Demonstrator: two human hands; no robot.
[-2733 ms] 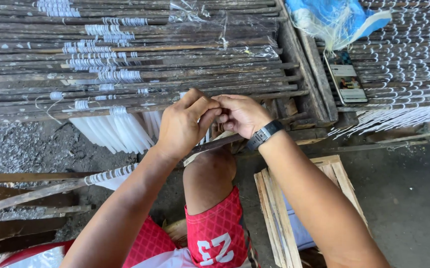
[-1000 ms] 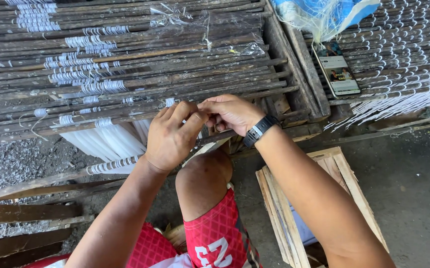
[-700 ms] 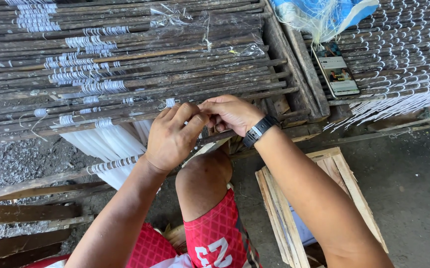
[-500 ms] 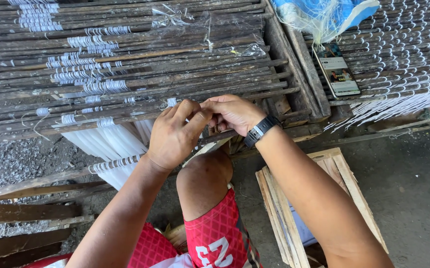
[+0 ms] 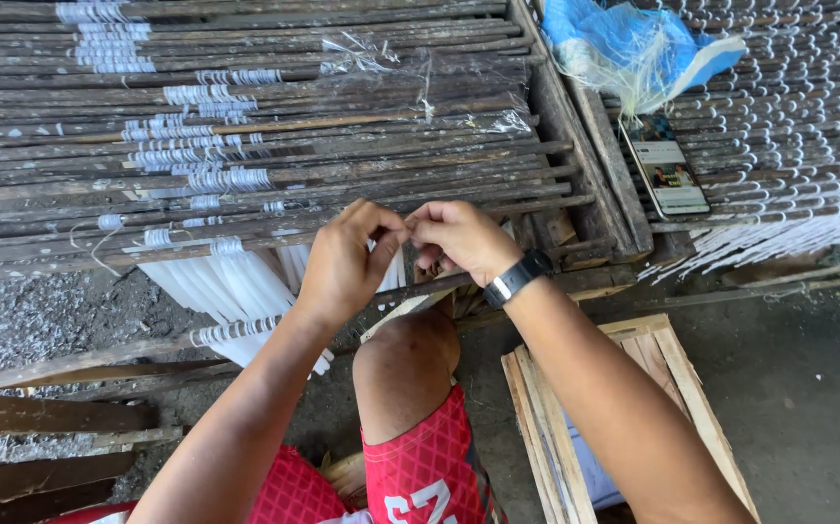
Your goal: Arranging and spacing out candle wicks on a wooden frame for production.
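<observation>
My left hand (image 5: 347, 260) and my right hand (image 5: 457, 236) meet fingertip to fingertip at the near edge of a rack of dark wooden rods (image 5: 274, 116). The fingers of both pinch something small and white between them; it looks like a thin string, mostly hidden. White candles (image 5: 230, 291) hang in a row from the rods just left of my left hand. A black watch (image 5: 519, 277) sits on my right wrist. My bent knee (image 5: 405, 354) is right below the hands.
A phone (image 5: 670, 167) lies on the rack's right frame, under a blue plastic bag (image 5: 624, 44). Another rack of white strings (image 5: 789, 126) fills the right side. A wooden crate (image 5: 633, 388) stands by my right arm. Loose planks (image 5: 41, 417) lie at the left.
The view has shifted a little. Both hands stay pinched together at the same spot, with small finger movements only.
</observation>
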